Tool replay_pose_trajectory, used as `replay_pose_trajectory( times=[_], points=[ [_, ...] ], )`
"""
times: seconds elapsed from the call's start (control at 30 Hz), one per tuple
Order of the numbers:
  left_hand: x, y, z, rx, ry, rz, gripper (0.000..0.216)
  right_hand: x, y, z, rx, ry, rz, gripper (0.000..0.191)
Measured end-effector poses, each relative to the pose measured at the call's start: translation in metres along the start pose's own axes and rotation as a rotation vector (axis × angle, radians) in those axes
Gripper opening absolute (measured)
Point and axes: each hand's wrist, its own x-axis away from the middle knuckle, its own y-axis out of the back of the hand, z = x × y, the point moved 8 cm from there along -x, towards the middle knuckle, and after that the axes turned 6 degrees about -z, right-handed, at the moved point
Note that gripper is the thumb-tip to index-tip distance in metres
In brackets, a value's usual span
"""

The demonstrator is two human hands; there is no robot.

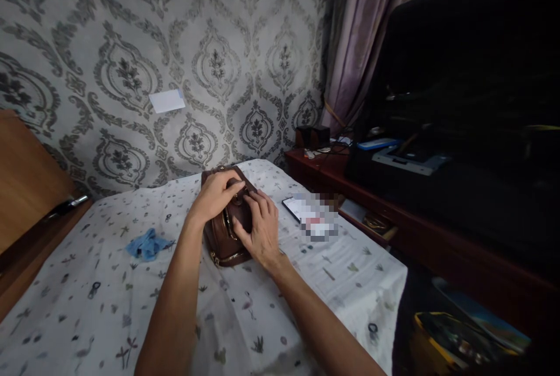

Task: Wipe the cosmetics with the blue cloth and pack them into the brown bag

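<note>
A brown leather handbag with gold-coloured zips lies on the patterned white sheet in the middle of the view. Over its upper part bends my left hand, its fingers curled and its thumb close to the index finger, gripping near a flap or strap. Exactly which part it pinches is hidden. Spread across the bag's right side is my right hand, with the thumb apart from the bent fingers and the fingertips touching the leather. Both hands partly cover the bag.
A crumpled blue cloth lies left of the bag. To the right is a phone, partly blurred out. A dark red desk with an open drawer stands along the right, and a wooden board is at left.
</note>
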Motion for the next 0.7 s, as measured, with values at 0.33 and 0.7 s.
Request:
replay_pose_trajectory(
  times=[0.33, 0.7],
  points=[
    [0.013, 0.034, 0.026, -0.438, 0.161, -0.062, 0.017, 0.006, 0.001, 0.009, 0.053, 0.073, -0.039, 0.047],
    [0.011, 0.033, 0.019, -0.562, 0.167, -0.023, 0.022, 0.007, -0.002, 0.012, 0.072, 0.093, -0.026, 0.046]
  ],
)
